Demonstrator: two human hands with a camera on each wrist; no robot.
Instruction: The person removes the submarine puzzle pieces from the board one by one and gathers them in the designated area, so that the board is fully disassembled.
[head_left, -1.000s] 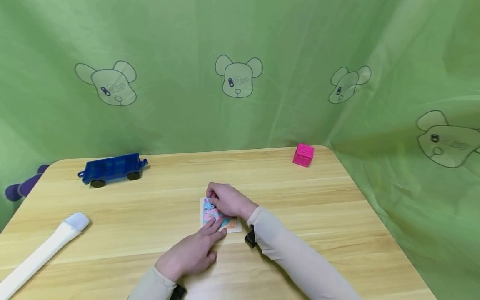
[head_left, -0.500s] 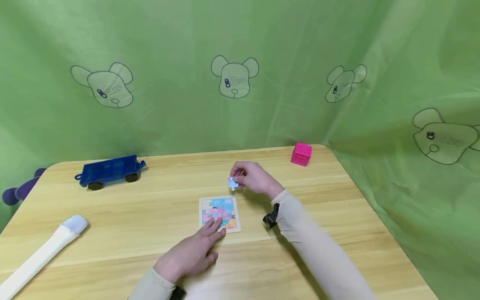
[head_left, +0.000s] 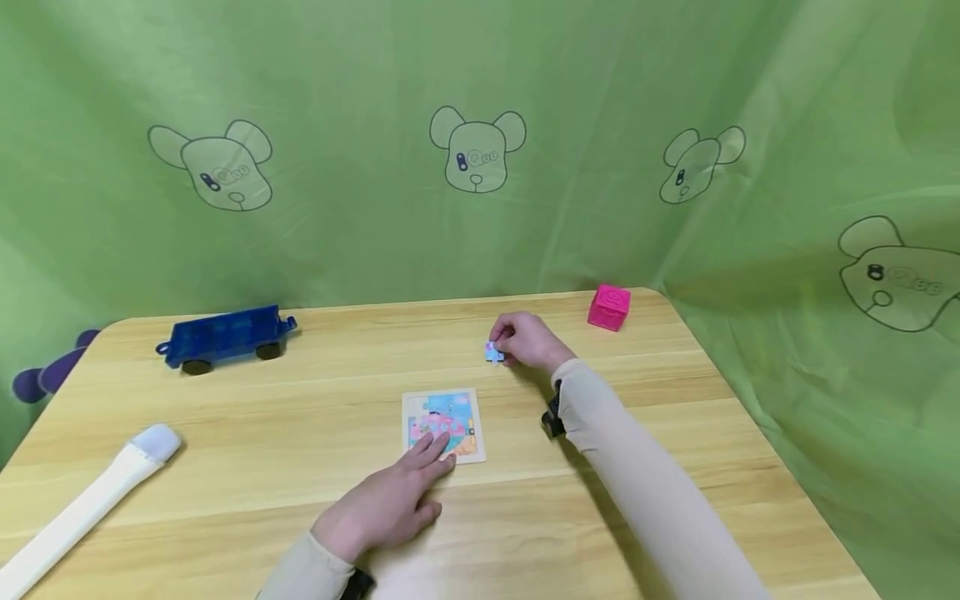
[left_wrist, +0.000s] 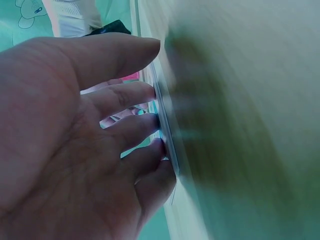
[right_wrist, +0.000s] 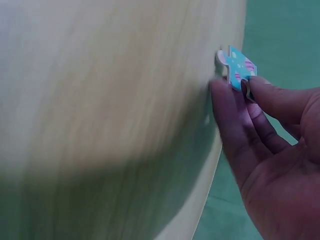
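Note:
A small square jigsaw puzzle with a pale frame lies in the middle of the table, its picture pink, blue and orange. At its upper left corner the pale backing shows where a piece is out. My left hand rests its straight fingertips on the puzzle's lower left part; in the left wrist view its fingers lie along the board's edge. Up and to the right of the puzzle, my right hand pinches a blue jigsaw piece between thumb and fingers. Pink marks show on that piece in the right wrist view.
A blue toy wagon with dark wheels stands at the back left. Near the back right corner sits a pink cube. A long white strap-like thing lies at the left. Green curtain hangs behind the wooden table.
My right hand has lifted the blue jigsaw piece out of the puzzle's upper left and carried it right and toward the back. My left hand has stayed on the puzzle.

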